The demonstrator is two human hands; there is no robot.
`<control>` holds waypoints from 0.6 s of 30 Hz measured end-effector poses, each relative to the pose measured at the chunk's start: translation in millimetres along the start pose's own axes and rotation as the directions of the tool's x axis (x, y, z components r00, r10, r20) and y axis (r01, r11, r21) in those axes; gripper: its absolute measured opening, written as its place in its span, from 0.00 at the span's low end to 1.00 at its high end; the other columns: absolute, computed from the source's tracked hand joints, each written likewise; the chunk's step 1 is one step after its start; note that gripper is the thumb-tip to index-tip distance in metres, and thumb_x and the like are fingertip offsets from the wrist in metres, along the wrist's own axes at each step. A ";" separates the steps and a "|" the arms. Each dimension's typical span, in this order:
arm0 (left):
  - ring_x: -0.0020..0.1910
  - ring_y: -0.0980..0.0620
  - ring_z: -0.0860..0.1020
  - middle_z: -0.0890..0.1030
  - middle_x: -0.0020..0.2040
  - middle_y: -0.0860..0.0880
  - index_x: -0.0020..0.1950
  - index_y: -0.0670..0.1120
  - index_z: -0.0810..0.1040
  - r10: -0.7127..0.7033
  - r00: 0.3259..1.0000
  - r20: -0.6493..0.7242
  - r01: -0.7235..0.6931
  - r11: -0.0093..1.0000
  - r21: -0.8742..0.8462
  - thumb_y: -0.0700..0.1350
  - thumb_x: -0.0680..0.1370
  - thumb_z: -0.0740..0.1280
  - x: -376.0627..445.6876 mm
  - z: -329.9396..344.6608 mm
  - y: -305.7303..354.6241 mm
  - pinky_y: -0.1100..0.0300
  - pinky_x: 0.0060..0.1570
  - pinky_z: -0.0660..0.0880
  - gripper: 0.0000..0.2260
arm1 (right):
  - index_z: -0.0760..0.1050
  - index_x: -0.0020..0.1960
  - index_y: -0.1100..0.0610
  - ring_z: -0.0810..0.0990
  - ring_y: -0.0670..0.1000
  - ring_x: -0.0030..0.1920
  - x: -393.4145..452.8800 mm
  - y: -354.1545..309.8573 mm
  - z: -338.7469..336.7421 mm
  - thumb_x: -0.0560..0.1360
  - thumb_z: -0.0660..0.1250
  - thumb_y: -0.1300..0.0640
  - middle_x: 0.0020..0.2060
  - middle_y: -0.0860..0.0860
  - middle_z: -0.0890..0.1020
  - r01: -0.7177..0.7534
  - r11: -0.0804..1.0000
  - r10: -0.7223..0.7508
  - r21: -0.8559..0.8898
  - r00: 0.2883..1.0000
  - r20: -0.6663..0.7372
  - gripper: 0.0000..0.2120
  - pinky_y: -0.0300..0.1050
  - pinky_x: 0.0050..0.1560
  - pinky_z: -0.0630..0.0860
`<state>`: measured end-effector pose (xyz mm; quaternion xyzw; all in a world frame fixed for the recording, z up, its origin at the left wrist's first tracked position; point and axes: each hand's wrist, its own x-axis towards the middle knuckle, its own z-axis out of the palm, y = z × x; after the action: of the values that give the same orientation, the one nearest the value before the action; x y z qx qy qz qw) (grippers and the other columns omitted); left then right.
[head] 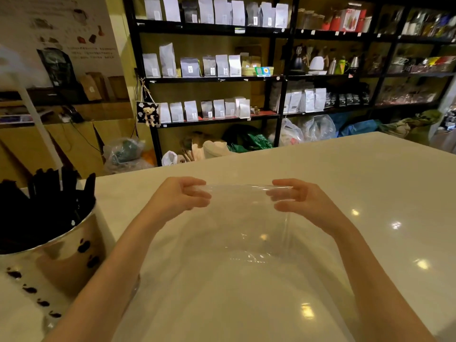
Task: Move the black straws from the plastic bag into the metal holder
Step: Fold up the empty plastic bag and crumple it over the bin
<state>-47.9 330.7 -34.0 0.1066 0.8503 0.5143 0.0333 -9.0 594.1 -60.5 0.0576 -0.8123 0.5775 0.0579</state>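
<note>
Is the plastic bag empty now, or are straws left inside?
Empty, apparently: the plastic bag, held between both hands, shows only white counter through it. Black straws stand in the metal holder.

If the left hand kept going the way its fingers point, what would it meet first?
The left hand points right along the plastic bag edge; it would likely first meet the right hand opposite it.

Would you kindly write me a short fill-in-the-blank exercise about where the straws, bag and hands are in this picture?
1. The black straws stand in the ____ holder.
2. Both the left hand and the right hand grip the top edge of the clear plastic ____.
3. Seen from the camera, the holder stands to the ____ of the hands.
4. No straws are visible inside the ____.

Missing words: metal; bag; left; bag
</note>
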 end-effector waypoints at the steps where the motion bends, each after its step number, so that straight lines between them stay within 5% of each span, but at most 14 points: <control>1: 0.42 0.58 0.80 0.83 0.40 0.52 0.56 0.45 0.78 0.011 0.999 -0.046 -0.008 0.998 0.062 0.41 0.69 0.72 1.0 -0.2 -2.1 0.69 0.39 0.72 0.17 | 0.77 0.55 0.54 0.83 0.51 0.45 -0.2 1.4 -0.8 0.67 0.73 0.66 0.44 0.50 0.85 0.013 0.998 -0.016 -0.063 0.999 -0.043 0.19 0.45 0.51 0.79; 4: 0.40 0.58 0.80 0.84 0.39 0.50 0.47 0.46 0.82 0.084 0.982 -0.170 -0.053 0.982 0.181 0.45 0.67 0.74 2.9 -1.0 -5.7 0.69 0.36 0.71 0.10 | 0.79 0.48 0.52 0.79 0.52 0.40 -0.1 3.8 -4.5 0.66 0.75 0.62 0.36 0.52 0.81 0.088 0.960 -0.139 -0.265 0.974 -0.181 0.12 0.45 0.47 0.76; 8: 0.41 0.60 0.78 0.82 0.39 0.54 0.42 0.50 0.83 0.186 0.973 -0.135 -0.136 0.940 0.312 0.48 0.67 0.73 1.0 0.2 0.0 0.68 0.38 0.72 0.05 | 0.78 0.41 0.48 0.69 0.48 0.46 0.4 2.8 -11.5 0.67 0.75 0.57 0.42 0.48 0.73 0.150 0.895 -0.274 -0.419 0.928 -0.251 0.07 0.29 0.46 0.65; 13: 0.48 0.61 0.77 0.78 0.48 0.58 0.42 0.51 0.79 0.250 0.967 0.042 -0.248 0.897 0.366 0.48 0.64 0.75 -5.7 -4.4 13.1 0.63 0.47 0.75 0.09 | 0.81 0.35 0.54 0.80 0.46 0.38 -7.9 -6.9 -18.9 0.69 0.71 0.66 0.37 0.48 0.83 0.158 0.983 -0.140 0.089 0.973 -0.181 0.09 0.38 0.45 0.75; 18: 0.56 0.62 0.77 0.78 0.57 0.60 0.60 0.59 0.69 0.109 0.918 0.382 -0.161 0.981 0.105 0.65 0.49 0.75 -22.6 -18.3 23.1 0.63 0.54 0.75 0.41 | 0.78 0.32 0.59 0.79 0.49 0.25 -7.6 -7.9 -8.6 0.70 0.67 0.68 0.26 0.52 0.83 0.180 0.954 -0.172 0.240 0.984 -0.055 0.10 0.36 0.28 0.74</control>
<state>-25.5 320.3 -6.3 0.2632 0.8516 0.4271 0.1520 0.0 599.8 -51.6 0.1266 -0.7256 0.6664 0.1153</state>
